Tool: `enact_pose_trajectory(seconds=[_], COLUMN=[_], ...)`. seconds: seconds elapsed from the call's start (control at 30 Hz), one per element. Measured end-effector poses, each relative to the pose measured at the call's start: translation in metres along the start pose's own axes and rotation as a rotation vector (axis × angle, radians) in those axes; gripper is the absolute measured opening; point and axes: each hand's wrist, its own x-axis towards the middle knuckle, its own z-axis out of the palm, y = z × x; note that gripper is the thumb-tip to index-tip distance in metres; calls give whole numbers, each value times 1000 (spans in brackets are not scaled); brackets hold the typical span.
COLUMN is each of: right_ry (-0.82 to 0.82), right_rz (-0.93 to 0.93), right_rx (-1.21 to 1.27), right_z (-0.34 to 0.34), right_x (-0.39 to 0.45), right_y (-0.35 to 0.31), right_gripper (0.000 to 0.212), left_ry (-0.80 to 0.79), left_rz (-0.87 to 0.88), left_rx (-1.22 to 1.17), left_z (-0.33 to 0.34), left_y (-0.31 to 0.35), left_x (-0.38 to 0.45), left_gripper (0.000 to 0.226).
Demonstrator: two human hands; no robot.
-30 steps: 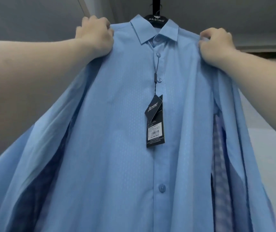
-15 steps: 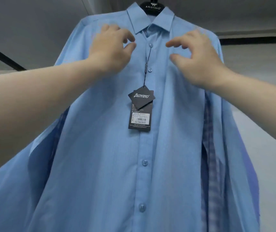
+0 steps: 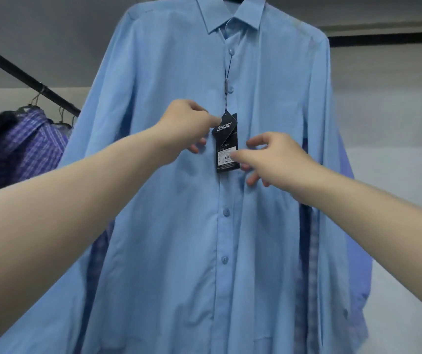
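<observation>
Since 0.5 s ago both hands have been dropped from the chest just under the collar (image 3: 230,16) to the price tag (image 3: 226,146).

L hand (image 3: 186,126): the thumb is laid on the upper card's left corner, fingers curled below. Whether the card is actually pinched can't be told.

R hand (image 3: 273,157): fingers are spread apart w/ nothing clamped, and one fingertip is laid over the barcode label on the lower card.

The tag is hung by a black string (image 3: 227,80) from a btn below the collar, and lies against the placket at chest height of the blue shirt (image 3: 166,200).

For a clean read, the upper card should be held by its edge w/ the L hand and the lower card steadied from beneath w/ the R, label left uncovered. The string shouldn't be tugged, or the btn is probably strained.

Farther back on the left, checked shirts (image 3: 25,146) are hung on a black rail (image 3: 25,77).
</observation>
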Motion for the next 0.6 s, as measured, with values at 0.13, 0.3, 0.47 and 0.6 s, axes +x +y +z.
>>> enact_pose_trajectory(seconds=[0.13,0.3,0.47,0.6], right_ry=[-71,-97,-86,-89], right_rz=[70,124,109,96], right_rx=[200,389,382,470], right_z=[11,19,20,21], right_x=[-11,-14,-15,-16], right_y=[15,26,29,26], right_gripper=[9,6,15,25], left_ry=[-45,-67,-114,-187], left_rz=[-98,-147,-162,-183], left_rx=[-48,-197,-313,-471], left_z=[9,12,13,15], left_y=[-11,-22,-29,-29], left_x=[-10,-16,-18,-21], left_gripper=[26,26,34,26])
